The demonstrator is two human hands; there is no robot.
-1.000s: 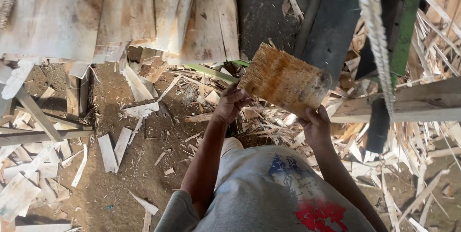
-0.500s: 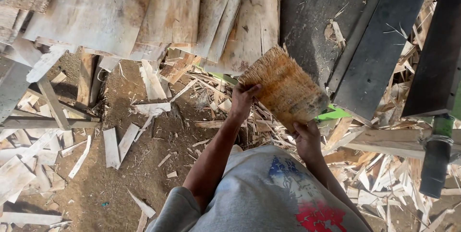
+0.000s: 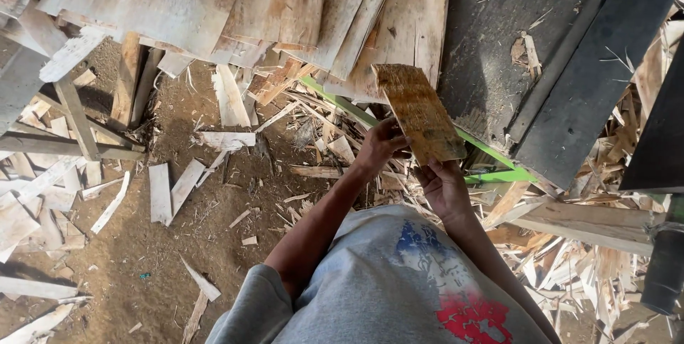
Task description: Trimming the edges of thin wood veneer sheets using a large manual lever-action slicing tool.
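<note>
Head view, looking straight down: gripping a thin wooden board with both hands, tilted, out in front of the body and above the littered dirt floor. Left hand closing around the board's left edge near the lower end, fingers curled under and thumb side on top. Right hand pinching the bottom corner from beneath — fingers wrapped up over the lower edge. Board hanging clear of everything else, its far end pointing toward the stack of pale planks piled along the top of the view, its right edge passing over the dark metal surface with the green frame rail running under it.

Judging by the thinness and the rough, flaky yellowish face: probably light, fairly stiff along the grain but liable to split or shed splinters. Edges looking ragged, so likely safer holding along the long sides near the lower end, as now, rather than at the frayed far corner. Surface dry and coarse — unlikely to slip.

Lying all around: offcuts and splinters scattered over the floor, with a thicker heap of strips at the right, beside the grey sleeve and shirt.
</note>
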